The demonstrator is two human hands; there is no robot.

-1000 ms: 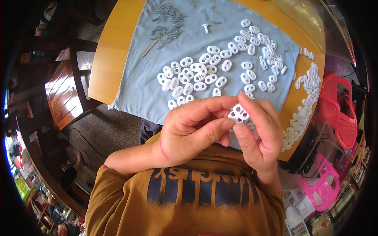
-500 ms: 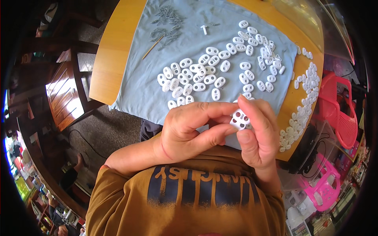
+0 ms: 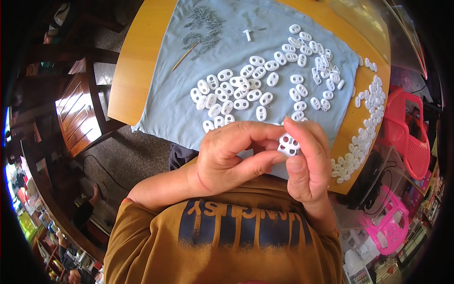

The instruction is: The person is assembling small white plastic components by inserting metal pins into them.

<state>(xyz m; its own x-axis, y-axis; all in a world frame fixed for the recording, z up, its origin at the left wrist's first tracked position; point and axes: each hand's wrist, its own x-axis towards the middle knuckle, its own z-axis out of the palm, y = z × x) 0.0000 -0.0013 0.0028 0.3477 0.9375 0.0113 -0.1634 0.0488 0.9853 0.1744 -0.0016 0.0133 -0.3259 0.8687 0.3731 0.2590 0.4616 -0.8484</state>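
Observation:
Close in front of my chest, a small white cord lock (image 3: pixel 288 145) with holes through it is held between both hands. My left hand (image 3: pixel 226 152) pinches its left side between thumb and forefinger. Curled round the other side, my right hand (image 3: pixel 309 158) presses on it with the fingers, thumb just below. The fingers cover part of the piece. Beyond my hands, many loose white two-hole oval pieces (image 3: pixel 254 95) lie scattered on a light blue cloth (image 3: pixel 175 109).
Grey coil springs (image 3: pixel 203 19) and a thin wooden stick (image 3: pixel 184 56) lie at the cloth's far left, with a small white T-shaped part (image 3: pixel 247 35) to their right. Smaller white pieces (image 3: pixel 364 128) line the table's (image 3: pixel 135 71) right edge. A red plastic chair (image 3: pixel 406 128) stands beyond.
Both hands stay nearly in place round the cord lock, with only a slight shift of the fingers. The table and cloth appear slightly shifted right in view.

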